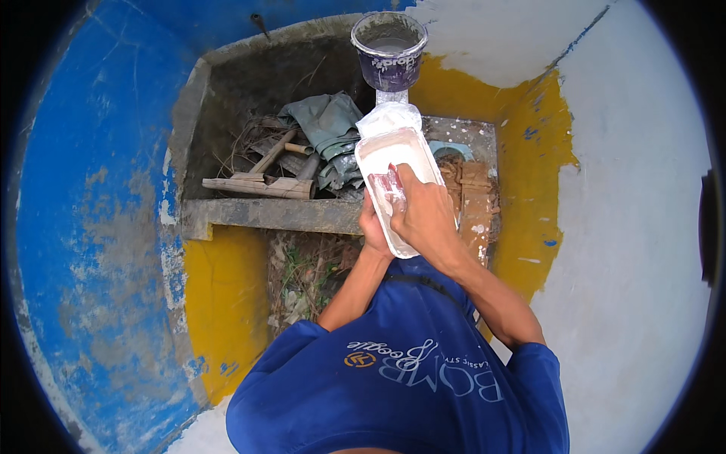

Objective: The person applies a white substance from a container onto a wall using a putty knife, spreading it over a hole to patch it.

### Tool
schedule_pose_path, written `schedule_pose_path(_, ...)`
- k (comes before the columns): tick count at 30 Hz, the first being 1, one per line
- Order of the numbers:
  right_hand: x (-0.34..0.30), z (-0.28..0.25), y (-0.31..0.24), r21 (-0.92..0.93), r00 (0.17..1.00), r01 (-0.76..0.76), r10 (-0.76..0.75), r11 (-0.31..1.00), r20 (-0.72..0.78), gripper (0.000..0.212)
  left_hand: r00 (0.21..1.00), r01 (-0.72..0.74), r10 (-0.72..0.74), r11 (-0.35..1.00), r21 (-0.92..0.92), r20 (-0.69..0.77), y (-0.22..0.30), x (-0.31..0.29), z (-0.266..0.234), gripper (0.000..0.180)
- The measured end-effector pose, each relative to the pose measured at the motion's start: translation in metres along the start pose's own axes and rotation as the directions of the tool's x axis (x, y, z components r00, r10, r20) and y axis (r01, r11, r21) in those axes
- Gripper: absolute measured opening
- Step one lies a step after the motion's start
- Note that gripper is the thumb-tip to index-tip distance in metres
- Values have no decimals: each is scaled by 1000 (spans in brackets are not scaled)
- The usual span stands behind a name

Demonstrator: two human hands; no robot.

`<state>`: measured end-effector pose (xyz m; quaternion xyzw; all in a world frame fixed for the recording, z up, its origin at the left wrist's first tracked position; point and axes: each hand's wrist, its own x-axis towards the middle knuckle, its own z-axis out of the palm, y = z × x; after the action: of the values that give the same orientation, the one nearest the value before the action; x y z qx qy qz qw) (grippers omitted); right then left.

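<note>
A long white paint tray (423,168) with white paint in it is tilted in front of my body. My left hand (373,227) is closed around its near left edge from below. Over the tray, my right hand (425,216) has its fingers closed on a dark-red, paint-smeared tool (386,185). The tool lies against the tray's left side, and its working end cannot be made out. White, crumpled wrapping (389,117) covers the tray's far end.
Beyond the tray stands a dark purple bucket (389,72) with greyish liquid inside. A concrete ledge (280,216) holds wood scraps (257,185) and a grey-green cloth (325,121). Brown cardboard (475,197) lies to the right. Blue (91,189) and white (628,227) walls flank me.
</note>
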<state>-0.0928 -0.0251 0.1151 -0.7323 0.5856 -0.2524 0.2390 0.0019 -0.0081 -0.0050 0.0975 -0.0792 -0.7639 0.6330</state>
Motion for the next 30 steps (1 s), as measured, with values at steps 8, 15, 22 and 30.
schedule_pose_path(8,15,-38,-8,-147,992,47,-62,988,-106,39,907,170,29,888,-428,421,0,1,-3,64)
schedule_pose_path(15,0,-10,0,-350,993,15,-54,937,-102,36,998,-46,46,999,13,-32,-7,-11,10,64)
schedule_pose_path(22,-11,-11,-8,-160,999,41,-37,986,24,36,994,1,-1,1000,2,-108,-3,-7,3,64)
schedule_pose_path(30,6,-13,-2,-84,997,65,-61,994,48,36,995,-3,2,1000,-7,-103,2,-3,3,62)
